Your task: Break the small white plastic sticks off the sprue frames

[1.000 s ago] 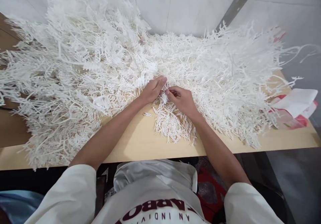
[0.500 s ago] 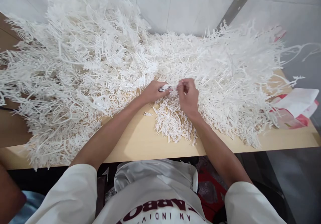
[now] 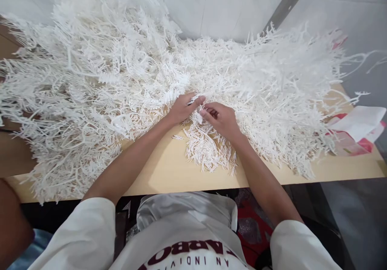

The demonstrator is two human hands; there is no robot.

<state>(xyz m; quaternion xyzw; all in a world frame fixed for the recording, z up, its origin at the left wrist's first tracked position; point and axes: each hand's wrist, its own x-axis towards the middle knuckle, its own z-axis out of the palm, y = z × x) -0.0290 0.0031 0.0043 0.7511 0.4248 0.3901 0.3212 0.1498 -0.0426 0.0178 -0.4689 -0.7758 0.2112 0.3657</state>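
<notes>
My left hand is closed around a white branched plastic sprig, mostly hidden by the fingers and by the white strands behind. Just right of it, my right hand has its thumb and fingers pinched together at a white plastic piece, close to the left fingertips. Below both hands lies a small pile of short white sprigs on the pale wooden table. A few loose bits rest to its left.
A tall heap of white branched plastic covers the table's left side. Another heap spreads across the right. A red-and-white plastic packet lies at the right end. Tiled wall stands behind; another person's arm shows at lower left.
My right hand has moved left and slightly down, turning its fingers toward my left hand. The left hand has shifted slightly, with its thumb raised. The heaps look the same.
</notes>
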